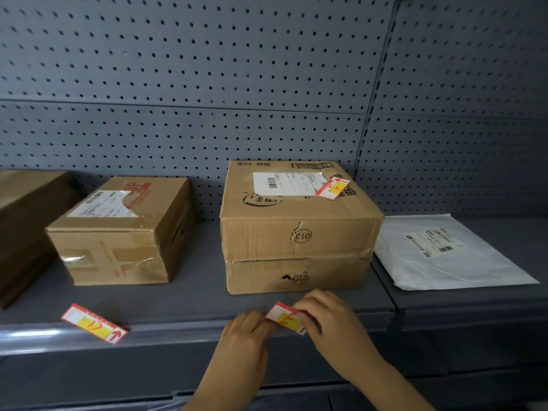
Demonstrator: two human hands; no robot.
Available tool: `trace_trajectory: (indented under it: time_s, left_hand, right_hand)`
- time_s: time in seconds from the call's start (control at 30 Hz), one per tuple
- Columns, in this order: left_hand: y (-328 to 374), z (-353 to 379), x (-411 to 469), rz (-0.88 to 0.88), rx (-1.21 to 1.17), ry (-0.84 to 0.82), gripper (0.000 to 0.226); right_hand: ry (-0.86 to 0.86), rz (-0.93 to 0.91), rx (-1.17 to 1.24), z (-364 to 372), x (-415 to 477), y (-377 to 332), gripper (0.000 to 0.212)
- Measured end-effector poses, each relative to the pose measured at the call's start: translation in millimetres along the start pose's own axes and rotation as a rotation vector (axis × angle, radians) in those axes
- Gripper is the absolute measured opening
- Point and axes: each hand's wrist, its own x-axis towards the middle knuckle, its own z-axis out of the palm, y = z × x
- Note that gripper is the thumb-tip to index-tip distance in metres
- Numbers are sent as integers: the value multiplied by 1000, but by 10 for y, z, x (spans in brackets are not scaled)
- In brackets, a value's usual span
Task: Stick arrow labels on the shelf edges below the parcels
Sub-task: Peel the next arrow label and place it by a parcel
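A red, white and yellow arrow label [285,318] is pinched between both hands at the front of the grey shelf edge [178,336], right below the large stacked cardboard parcel [296,232]. My left hand [247,333] holds its left end and my right hand [329,318] covers its right end. A second arrow label [94,323] lies tilted on the shelf's front, below the smaller cardboard parcel [118,232]. A third arrow label [332,187] rests on top of the large parcel. A white mailer bag [444,256] lies flat on the right.
A brown box [26,221] stands at the far left, partly cut off. A grey pegboard wall [207,84] backs the shelf. A vertical upright [370,114] divides the shelf bays, with a seam near the mailer.
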Motion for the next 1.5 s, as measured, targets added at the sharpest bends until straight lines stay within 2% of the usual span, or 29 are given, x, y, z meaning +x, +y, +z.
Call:
trace_trajectory:
  time_s: [0.37, 0.5, 0.57, 0.63, 0.8, 0.9, 1.1, 1.27, 1.5]
  left_hand:
    - [-16, 14, -43, -20, -40, 72, 40]
    - [-45, 42, -70, 0, -17, 57, 42]
    - [-43, 47, -77, 6, -8, 39, 40]
    - [-52, 58, -79, 8, -7, 36, 40]
    - [-33, 44, -80, 16, -36, 61, 52]
    - [-38, 12, -79, 19, -48, 49, 56]
    - [-92, -35, -38, -2, -52, -22, 41]
    - [-108, -238, 119, -11, -146, 10, 30]
    - [183, -921, 539, 111, -250, 152, 17]
  right_hand:
    - [51, 19, -18, 33, 5, -26, 9]
    - [168, 165, 246, 8, 36, -15, 9]
    - [178, 171, 303, -3, 62, -22, 11]
    - [125, 144, 271, -1, 73, -31, 13]
    - [-8, 11, -40, 85, 38, -29, 13]
    - [10, 22, -64, 80, 45, -32, 16]
    - [-26, 25, -63, 47, 45, -16, 25]
    - [33, 48, -9, -145, 43, -31, 21]
    - [235, -142, -136, -779, 369, -167, 18]
